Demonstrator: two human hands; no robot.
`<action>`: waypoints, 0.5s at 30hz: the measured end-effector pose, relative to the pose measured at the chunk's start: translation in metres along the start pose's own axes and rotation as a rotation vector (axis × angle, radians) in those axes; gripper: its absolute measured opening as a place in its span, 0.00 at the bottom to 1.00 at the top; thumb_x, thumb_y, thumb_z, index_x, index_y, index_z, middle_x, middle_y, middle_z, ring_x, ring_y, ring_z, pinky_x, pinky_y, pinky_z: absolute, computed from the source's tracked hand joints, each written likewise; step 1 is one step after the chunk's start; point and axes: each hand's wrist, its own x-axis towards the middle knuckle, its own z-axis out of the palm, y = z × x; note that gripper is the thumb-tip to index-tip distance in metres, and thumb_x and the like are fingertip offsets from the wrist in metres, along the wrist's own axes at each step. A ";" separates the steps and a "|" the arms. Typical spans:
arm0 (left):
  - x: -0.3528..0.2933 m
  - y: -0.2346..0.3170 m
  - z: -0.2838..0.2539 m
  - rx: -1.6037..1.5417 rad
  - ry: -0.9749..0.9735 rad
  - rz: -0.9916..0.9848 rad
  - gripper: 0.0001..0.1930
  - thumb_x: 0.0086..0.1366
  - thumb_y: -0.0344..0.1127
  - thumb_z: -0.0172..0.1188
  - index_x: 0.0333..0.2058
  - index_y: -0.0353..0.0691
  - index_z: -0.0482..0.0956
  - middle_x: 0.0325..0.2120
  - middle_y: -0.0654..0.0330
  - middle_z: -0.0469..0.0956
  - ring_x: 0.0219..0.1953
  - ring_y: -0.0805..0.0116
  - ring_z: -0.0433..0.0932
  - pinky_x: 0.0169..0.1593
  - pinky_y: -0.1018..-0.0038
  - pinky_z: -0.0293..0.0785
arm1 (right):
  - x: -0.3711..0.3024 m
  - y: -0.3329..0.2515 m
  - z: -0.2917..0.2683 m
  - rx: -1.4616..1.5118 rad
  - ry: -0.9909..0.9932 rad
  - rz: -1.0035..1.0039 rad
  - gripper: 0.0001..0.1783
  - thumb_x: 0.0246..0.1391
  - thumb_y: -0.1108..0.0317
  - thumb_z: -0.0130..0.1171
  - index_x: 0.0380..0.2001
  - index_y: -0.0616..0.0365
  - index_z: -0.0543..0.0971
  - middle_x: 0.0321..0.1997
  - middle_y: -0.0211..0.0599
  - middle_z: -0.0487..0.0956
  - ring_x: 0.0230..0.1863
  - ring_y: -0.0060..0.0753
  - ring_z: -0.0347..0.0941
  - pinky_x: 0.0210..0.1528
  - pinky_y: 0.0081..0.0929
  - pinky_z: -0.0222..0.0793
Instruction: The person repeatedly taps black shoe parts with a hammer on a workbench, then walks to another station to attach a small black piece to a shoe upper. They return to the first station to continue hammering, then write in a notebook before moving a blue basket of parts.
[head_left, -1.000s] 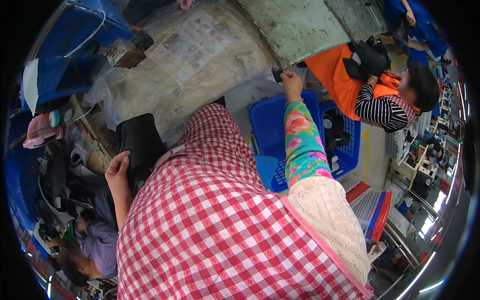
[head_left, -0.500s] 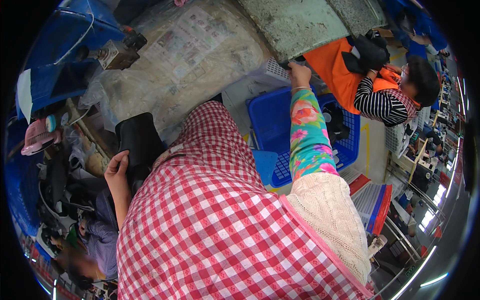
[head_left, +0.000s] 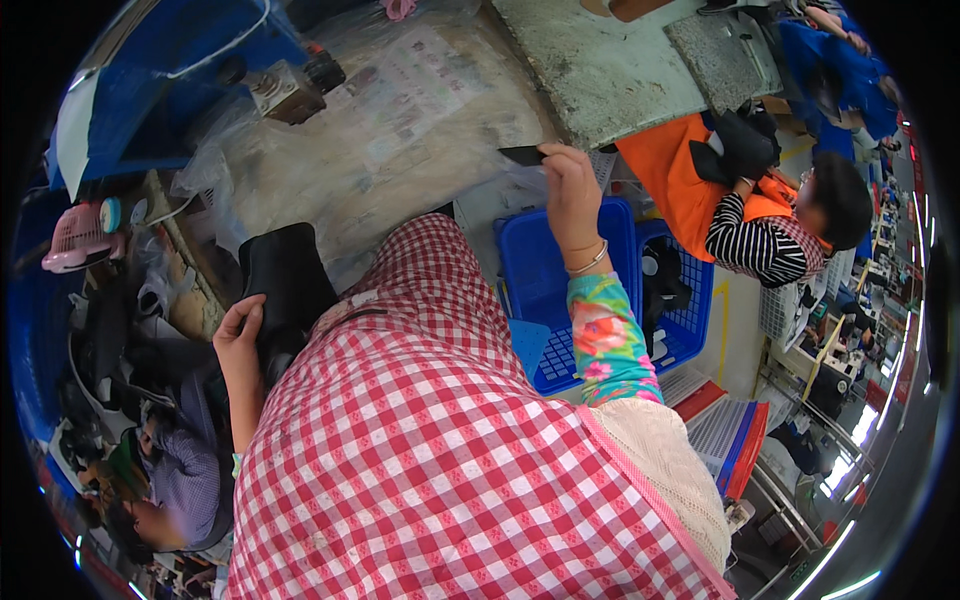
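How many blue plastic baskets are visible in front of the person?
2. One blue basket stands under the raised right hand, which holds a flat dark piece. The second blue basket stands just to its right, holding dark things. Others may be hidden behind the checked apron.

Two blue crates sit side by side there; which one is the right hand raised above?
The left-hand blue crate, nearest the checked apron. The right hand, holding a small dark piece, is above its far rim; the other crate lies beside the seated person.
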 end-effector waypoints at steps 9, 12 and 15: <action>-0.002 -0.004 -0.001 -0.028 -0.003 0.028 0.08 0.68 0.26 0.63 0.44 0.34 0.87 0.39 0.67 0.85 0.42 0.80 0.78 0.51 0.82 0.69 | 0.028 -0.041 0.010 -0.120 0.035 -0.152 0.11 0.56 0.80 0.65 0.40 0.59 0.76 0.44 0.40 0.81 0.41 0.44 0.78 0.43 0.29 0.75; -0.003 -0.005 -0.003 -0.020 0.006 0.036 0.08 0.68 0.26 0.63 0.43 0.34 0.87 0.39 0.67 0.85 0.43 0.80 0.77 0.51 0.82 0.69 | 0.022 -0.036 0.043 0.271 0.010 0.466 0.08 0.59 0.76 0.65 0.40 0.59 0.76 0.40 0.35 0.81 0.36 0.34 0.76 0.39 0.24 0.72; -0.004 -0.005 -0.005 -0.035 0.004 0.041 0.08 0.68 0.26 0.63 0.43 0.33 0.86 0.39 0.66 0.85 0.43 0.80 0.77 0.52 0.82 0.69 | 0.019 -0.041 0.090 0.976 0.013 1.021 0.05 0.63 0.74 0.62 0.38 0.59 0.75 0.37 0.33 0.81 0.37 0.30 0.79 0.42 0.25 0.76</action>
